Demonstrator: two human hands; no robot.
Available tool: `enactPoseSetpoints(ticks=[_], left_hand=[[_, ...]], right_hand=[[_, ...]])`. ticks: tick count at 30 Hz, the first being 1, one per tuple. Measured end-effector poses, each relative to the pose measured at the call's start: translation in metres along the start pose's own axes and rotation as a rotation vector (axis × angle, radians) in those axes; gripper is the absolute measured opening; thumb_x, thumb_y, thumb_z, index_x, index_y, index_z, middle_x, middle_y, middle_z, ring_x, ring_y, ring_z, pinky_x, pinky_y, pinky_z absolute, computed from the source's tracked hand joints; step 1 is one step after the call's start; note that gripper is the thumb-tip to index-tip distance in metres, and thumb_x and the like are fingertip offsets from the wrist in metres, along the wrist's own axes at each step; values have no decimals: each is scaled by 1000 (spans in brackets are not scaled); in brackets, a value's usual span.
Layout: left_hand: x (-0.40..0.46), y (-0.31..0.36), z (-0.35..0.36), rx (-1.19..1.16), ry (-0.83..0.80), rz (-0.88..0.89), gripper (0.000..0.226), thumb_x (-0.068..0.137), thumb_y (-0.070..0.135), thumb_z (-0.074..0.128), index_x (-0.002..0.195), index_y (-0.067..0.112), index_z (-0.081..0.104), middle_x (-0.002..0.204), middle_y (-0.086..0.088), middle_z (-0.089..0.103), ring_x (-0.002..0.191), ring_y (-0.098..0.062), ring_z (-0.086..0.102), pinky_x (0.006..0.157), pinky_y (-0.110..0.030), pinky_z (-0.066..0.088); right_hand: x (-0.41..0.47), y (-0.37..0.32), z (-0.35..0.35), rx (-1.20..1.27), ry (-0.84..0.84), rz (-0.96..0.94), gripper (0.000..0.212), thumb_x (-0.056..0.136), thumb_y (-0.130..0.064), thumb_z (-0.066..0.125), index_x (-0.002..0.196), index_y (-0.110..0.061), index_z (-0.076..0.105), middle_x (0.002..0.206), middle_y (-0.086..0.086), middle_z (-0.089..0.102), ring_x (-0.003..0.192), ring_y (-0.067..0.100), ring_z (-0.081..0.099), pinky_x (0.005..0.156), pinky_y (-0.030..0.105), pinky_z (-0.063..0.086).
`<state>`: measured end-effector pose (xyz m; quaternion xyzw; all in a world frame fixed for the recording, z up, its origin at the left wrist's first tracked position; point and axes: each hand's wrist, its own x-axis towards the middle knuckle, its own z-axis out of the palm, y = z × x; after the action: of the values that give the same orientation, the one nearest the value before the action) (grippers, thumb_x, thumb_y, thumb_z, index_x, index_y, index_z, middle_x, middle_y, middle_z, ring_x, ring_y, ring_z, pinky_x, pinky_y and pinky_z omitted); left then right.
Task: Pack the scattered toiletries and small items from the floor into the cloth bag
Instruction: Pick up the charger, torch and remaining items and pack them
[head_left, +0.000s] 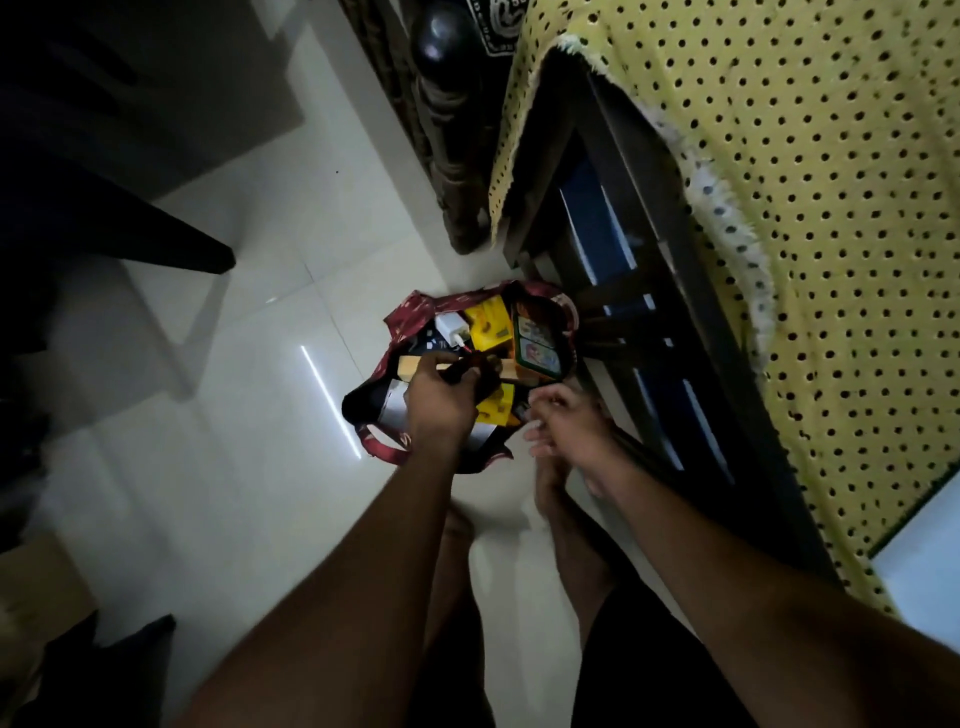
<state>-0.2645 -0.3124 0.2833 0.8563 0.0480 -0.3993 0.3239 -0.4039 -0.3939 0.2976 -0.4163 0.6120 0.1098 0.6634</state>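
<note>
The maroon cloth bag (387, 449) is sitting open on the white tiled floor (249, 374), stuffed with yellow boxes (488, 327). The left hand (441, 400) is reaching in, fingers clamped on a dark item (470, 370). The right hand (569, 423) is hovering just beside, fingers apart, near the bed (831, 208).

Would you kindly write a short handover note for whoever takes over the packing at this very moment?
Left hand: over the red patterned cloth bag, gripping a dark item, too dim to identify.
Right hand: open, beside the bag, holding nothing.
In the bag: yellow boxes, a white charger plug, a green-edged picture box, a tan flat box.
Done: most items packed.
Left: release the dark item; no loose items visible on the white tiled floor.
</note>
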Motion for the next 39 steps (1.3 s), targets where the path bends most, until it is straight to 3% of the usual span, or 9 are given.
enactPoseSetpoints(ticks=[6, 9, 11, 16, 20, 23, 28, 33, 39], left_hand=[[23, 6, -2, -13, 51, 6, 25, 90, 25, 70, 112, 22, 62, 111, -10, 71, 100, -34, 70, 86, -51, 60], [24, 7, -9, 176, -3, 108, 37, 93, 19, 67, 129, 11, 64, 127, -13, 69, 118, -33, 63, 101, -35, 50], [21, 6, -16, 234, -22, 149, 36, 95, 15, 63, 131, 10, 64, 130, -13, 67, 122, -31, 61, 99, -29, 43], [17, -21, -34, 85, -105, 150, 23, 85, 31, 61, 107, 28, 67, 102, -7, 75, 91, -30, 74, 85, -51, 61], [-21, -31, -60, -17, -105, 173, 16, 98, 18, 63, 113, 15, 69, 95, -3, 74, 89, -22, 75, 80, -45, 63], [-51, -52, -83, -83, -50, 148, 13, 96, 25, 63, 107, 27, 70, 91, 2, 74, 89, -20, 75, 80, -40, 63], [-101, -99, -119, -292, 54, 30, 14, 100, 15, 60, 111, 13, 69, 90, -4, 69, 88, -27, 75, 71, -36, 63], [-147, -183, -149, -456, 106, -95, 16, 100, 19, 61, 114, 12, 67, 99, -12, 69, 90, -20, 75, 73, -31, 63], [-190, -338, -159, -633, 180, -241, 17, 101, 18, 60, 116, 10, 66, 95, -8, 68, 90, -20, 74, 75, -33, 61]], right_hand=[[12, -25, 27, -96, -136, -93, 11, 100, -17, 52, 95, -22, 61, 91, 9, 66, 66, 18, 60, 56, 30, 53], [11, -28, 34, -111, -138, -121, 10, 99, -17, 54, 93, -22, 61, 89, 9, 66, 67, 20, 61, 54, 30, 53], [8, -26, 37, -109, -148, -125, 8, 99, -16, 55, 95, -19, 60, 86, 9, 65, 63, 19, 60, 54, 31, 52], [-11, -16, 46, -144, -169, -131, 9, 100, -16, 54, 96, -18, 62, 90, 13, 67, 62, 20, 61, 51, 29, 51], [-34, -7, 60, -255, -206, -180, 12, 100, -19, 56, 106, -14, 64, 92, 9, 69, 62, 18, 62, 53, 28, 51], [-55, -3, 75, -350, -273, -208, 9, 100, -19, 56, 105, -16, 63, 88, 2, 66, 61, 15, 63, 54, 28, 50], [-82, 12, 109, -537, -385, -262, 23, 99, -12, 57, 78, -21, 60, 76, 0, 66, 61, 14, 60, 56, 29, 48], [-112, 50, 159, -695, -466, -313, 28, 95, -28, 67, 70, -18, 57, 64, 1, 67, 59, 13, 62, 56, 31, 53], [-131, 157, 211, -896, -581, -292, 24, 98, -12, 54, 87, -25, 70, 59, 1, 66, 59, 15, 63, 54, 27, 50]])
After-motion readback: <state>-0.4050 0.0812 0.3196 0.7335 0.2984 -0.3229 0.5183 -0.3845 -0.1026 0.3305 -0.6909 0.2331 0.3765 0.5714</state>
